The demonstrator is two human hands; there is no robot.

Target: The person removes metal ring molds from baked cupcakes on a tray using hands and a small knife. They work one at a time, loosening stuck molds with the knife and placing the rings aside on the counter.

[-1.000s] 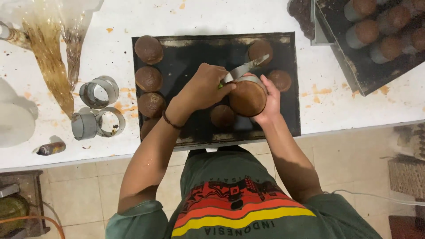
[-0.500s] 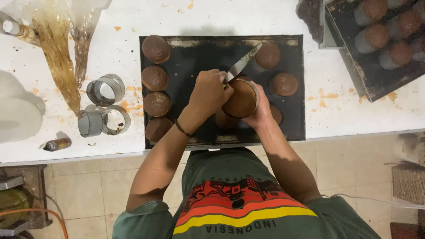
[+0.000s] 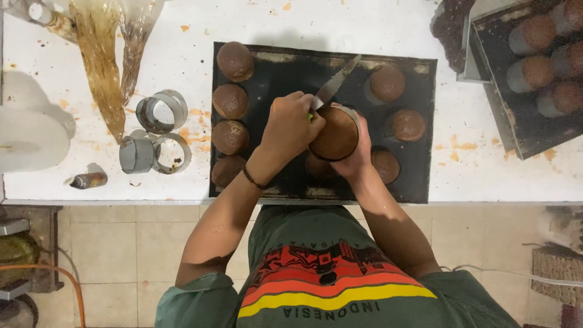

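Right hand (image 3: 358,149) grips ringed cake (image 3: 334,133); left hand (image 3: 290,124) clenches knife (image 3: 333,88) at rim.

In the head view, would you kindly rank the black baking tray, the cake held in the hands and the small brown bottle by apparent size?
1. Black baking tray, far the largest.
2. Held cake, though it sits nearer the camera.
3. Small brown bottle, smallest.

Brown buns (image 3: 230,101) on a black tray (image 3: 419,176), white counter (image 3: 486,170), seemingly grey metal rings (image 3: 161,111).
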